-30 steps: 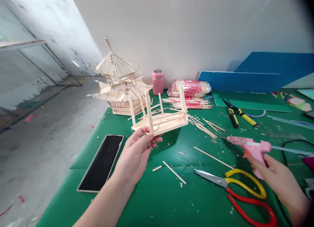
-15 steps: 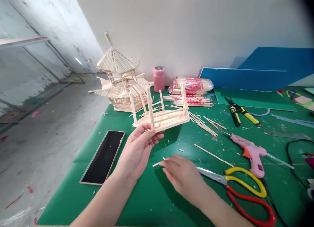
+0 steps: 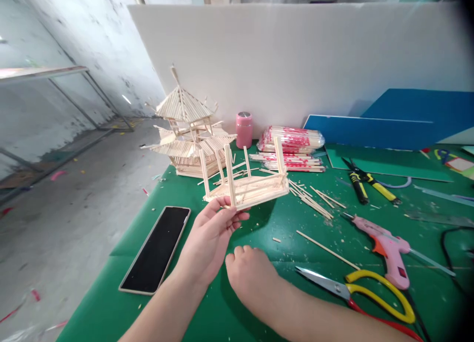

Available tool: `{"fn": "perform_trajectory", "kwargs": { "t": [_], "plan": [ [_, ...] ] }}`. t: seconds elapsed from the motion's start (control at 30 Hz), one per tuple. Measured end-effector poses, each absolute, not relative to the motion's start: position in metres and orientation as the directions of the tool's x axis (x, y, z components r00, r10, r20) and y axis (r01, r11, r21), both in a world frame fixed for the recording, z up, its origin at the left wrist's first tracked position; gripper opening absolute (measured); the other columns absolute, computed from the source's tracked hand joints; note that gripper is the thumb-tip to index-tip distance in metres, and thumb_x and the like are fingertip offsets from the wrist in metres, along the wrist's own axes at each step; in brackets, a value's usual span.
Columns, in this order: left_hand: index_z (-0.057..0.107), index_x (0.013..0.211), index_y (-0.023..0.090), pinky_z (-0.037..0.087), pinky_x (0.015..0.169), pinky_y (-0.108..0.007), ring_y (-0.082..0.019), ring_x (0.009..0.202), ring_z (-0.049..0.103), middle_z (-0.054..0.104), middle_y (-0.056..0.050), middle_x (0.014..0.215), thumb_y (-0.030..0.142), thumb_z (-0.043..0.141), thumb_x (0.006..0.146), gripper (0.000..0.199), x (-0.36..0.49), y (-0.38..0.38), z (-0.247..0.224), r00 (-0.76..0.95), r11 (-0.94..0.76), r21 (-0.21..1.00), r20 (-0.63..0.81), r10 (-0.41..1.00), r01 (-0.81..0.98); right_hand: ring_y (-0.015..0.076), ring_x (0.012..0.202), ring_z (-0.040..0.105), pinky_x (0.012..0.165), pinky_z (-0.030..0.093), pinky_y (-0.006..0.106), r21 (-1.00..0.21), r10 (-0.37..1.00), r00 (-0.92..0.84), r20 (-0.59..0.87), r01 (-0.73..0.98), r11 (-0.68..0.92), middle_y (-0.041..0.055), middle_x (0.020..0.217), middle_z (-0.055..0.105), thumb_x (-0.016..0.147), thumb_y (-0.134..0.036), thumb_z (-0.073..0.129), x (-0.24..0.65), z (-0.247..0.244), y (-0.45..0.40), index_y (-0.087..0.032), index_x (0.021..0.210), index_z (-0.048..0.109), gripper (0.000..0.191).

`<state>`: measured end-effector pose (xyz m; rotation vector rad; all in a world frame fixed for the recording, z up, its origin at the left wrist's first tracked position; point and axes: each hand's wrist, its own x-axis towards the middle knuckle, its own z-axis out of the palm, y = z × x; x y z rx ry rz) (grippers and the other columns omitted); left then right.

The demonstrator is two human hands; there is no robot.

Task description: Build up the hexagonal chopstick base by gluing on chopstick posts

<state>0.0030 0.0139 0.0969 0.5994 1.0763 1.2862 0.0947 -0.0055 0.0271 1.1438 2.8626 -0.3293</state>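
Observation:
My left hand (image 3: 211, 233) grips the near corner of a small stick frame (image 3: 255, 189), a flat base with several upright posts, held above the green table. My right hand (image 3: 252, 273) is curled with the knuckles up, just below and right of the left one; its fingertips are hidden, so what it holds, if anything, does not show. Behind the frame stands a tiered stick pagoda (image 3: 183, 134). Loose sticks (image 3: 309, 199) lie to the frame's right, and one single stick (image 3: 326, 249) is nearer.
A black phone (image 3: 155, 250) lies at the left. On the right are scissors (image 3: 326, 283), a pink glue gun (image 3: 385, 243) and yellow-black cutters (image 3: 366, 181). A pink jar (image 3: 244, 130) and wrapped stick bundles (image 3: 291, 140) stand along the back by a white board (image 3: 277, 60).
The view has tilted up, so the table sits lower in the picture. My right hand has moved left and turned knuckles up; the short stick at its fingertips no longer shows.

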Motion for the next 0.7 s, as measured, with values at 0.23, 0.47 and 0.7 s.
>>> {"fn": "perform_trajectory", "kwargs": {
  "t": [0.23,0.47,0.7],
  "plan": [
    [0.052,0.087,0.016,0.041,0.069,-0.024,-0.013,0.076,0.058,0.063,-0.004,0.082,0.017,0.055,0.076,0.012,0.003,0.015,0.095,-0.076,0.234,0.858,-0.3,0.951,-0.458,0.0192,0.072,0.059,0.059,0.047,0.028,-0.351,0.653,-0.749,-0.113,0.645,0.679,0.0057,0.079,0.061,0.073,-0.007,0.05,0.125,0.036,-0.013,-0.017,0.083,0.058,0.016],
    [0.053,0.087,0.015,0.041,0.067,-0.023,-0.012,0.074,0.057,0.063,-0.003,0.08,0.016,0.056,0.075,0.012,0.006,0.016,0.096,-0.086,0.229,0.859,-0.299,0.95,-0.458,0.0087,0.074,0.054,0.066,0.042,0.018,-0.867,0.783,-0.61,0.121,0.32,0.383,-0.0004,0.085,0.057,0.086,-0.017,0.042,0.162,0.091,0.001,-0.021,0.089,0.054,0.013],
    [0.054,0.088,0.015,0.04,0.07,-0.026,-0.014,0.076,0.057,0.062,-0.005,0.085,0.017,0.057,0.075,0.014,0.006,0.016,0.095,-0.07,0.203,0.86,-0.265,0.962,-0.469,0.0092,0.073,0.055,0.066,0.043,0.02,-0.844,0.848,-0.381,0.37,0.243,0.478,-0.0032,0.082,0.061,0.081,-0.02,0.054,0.169,0.113,0.036,-0.024,0.087,0.06,0.009]
  ]
}}
